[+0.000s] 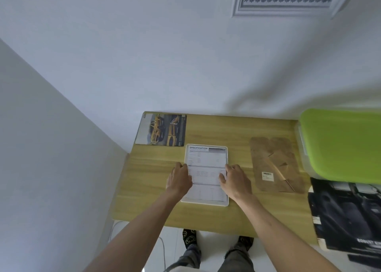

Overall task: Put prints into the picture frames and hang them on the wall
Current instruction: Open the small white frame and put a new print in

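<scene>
I've got both hands down on the white picture frame point(206, 202) at the middle of the counter point(226, 131), pressing the "Specification" print point(206, 162) flat into it: left hand point(179, 180) on the 9 o'clock edge, right hand point(234, 179) at 3 o'clock, fingers spread, neither grip closed on anything. One silver frame point(288, 6) already hangs on the wall at 1 o'clock. The car print point(162, 130) at 11 o'clock and the brown backing board point(274, 164) at 3 o'clock wait. I'd say early-to-midway.
</scene>
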Demonstrator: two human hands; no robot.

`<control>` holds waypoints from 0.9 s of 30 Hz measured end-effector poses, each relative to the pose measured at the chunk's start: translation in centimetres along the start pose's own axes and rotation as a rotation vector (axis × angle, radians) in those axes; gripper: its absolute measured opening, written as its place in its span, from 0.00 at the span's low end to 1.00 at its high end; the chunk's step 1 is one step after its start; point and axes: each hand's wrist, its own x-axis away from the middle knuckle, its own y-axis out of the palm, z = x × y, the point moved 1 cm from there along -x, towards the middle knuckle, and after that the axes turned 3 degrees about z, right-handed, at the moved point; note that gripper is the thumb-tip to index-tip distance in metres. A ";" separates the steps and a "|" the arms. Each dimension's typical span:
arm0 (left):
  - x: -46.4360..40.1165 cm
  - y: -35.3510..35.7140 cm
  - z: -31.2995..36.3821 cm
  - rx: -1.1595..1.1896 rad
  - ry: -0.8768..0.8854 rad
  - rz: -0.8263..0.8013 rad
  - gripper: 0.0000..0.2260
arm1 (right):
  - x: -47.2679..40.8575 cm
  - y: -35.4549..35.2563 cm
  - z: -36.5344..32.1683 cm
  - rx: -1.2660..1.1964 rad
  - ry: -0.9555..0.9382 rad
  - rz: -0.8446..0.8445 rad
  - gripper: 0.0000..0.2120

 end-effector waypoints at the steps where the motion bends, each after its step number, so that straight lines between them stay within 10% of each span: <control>1: 0.1 0.2 -0.2 0.004 0.017 -0.013 0.07 | 0.2 0.2 -0.3 -0.021 0.030 -0.023 0.21; 8: 0.7 0.9 -0.7 0.007 0.089 -0.045 0.11 | 1.5 1.6 -2.4 -0.175 0.187 -0.097 0.32; 27: 0.8 1.2 -1.8 0.000 0.152 -0.019 0.18 | 0.5 2.2 -2.5 -0.472 0.386 0.018 0.20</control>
